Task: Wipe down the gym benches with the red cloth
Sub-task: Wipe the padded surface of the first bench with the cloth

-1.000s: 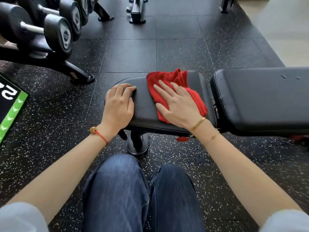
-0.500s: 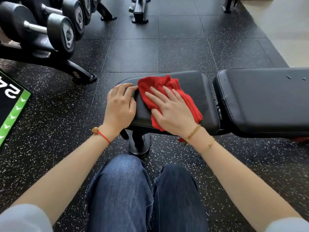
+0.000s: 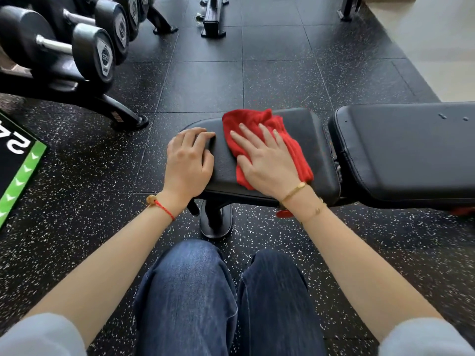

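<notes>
A black padded gym bench stands before me, with a small seat pad (image 3: 312, 140) on the left and a long back pad (image 3: 406, 150) on the right. The red cloth (image 3: 253, 122) lies crumpled on the seat pad. My right hand (image 3: 267, 160) presses flat on the cloth with straight, spread fingers. My left hand (image 3: 189, 160) rests on the seat pad's left end, its fingers curled over the rim.
A dumbbell rack (image 3: 77, 55) with several black dumbbells stands at the far left, its foot (image 3: 126, 116) reaching toward the bench. A black and green box (image 3: 18, 165) sits at the left edge. The bench post (image 3: 216, 219) rises just ahead of my knees (image 3: 190, 273).
My right hand slid the red cloth leftward across the seat pad, then part of the way back to the right. My left hand stayed on the pad's left end.
</notes>
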Tool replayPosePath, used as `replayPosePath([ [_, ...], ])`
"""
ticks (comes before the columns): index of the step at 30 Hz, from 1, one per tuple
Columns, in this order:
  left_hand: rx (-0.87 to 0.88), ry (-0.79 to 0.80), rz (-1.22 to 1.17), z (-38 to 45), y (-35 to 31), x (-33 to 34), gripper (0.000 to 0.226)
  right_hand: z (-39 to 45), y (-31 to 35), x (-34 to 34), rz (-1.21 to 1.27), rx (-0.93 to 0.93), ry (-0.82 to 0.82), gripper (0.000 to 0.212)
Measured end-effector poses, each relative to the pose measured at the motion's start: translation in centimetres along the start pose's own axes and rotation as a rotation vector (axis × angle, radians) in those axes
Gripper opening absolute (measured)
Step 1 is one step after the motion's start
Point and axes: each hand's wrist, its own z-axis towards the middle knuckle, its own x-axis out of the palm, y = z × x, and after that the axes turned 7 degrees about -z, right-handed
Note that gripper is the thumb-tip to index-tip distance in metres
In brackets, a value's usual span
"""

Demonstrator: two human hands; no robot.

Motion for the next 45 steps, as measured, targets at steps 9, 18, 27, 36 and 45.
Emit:
replayPosePath([
  [9, 0.015, -0.008, -0.010, -0.1, 0.4, 0.1, 0.040, 2.0, -7.7, -0.4, 0.014, 0.258, 0.014, 0.054],
  [18, -0.001, 0.019, -0.022, -0.2, -0.1, -0.4, 0.043, -1.6, -2.1, 0.1, 0.017, -0.058, -0.012, 0.056],
  [27, -0.092, 0.007, -0.036, -1.6, 0.7, -1.9, 0.044, 5.5, 0.3, -0.1, 0.027, 0.076, 0.044, 0.054],
  [36, -0.124, -0.057, -0.085, -2.8, 1.3, -2.9, 0.035, -0.1, 2.3, 0.8, 0.067, -0.170, -0.008, 0.056],
  [45, -0.078, 0.019, 0.038, -2.0, 0.5, -2.2, 0.034, 3.6, 2.4, 0.1, 0.040, 0.001, 0.045, 0.056],
])
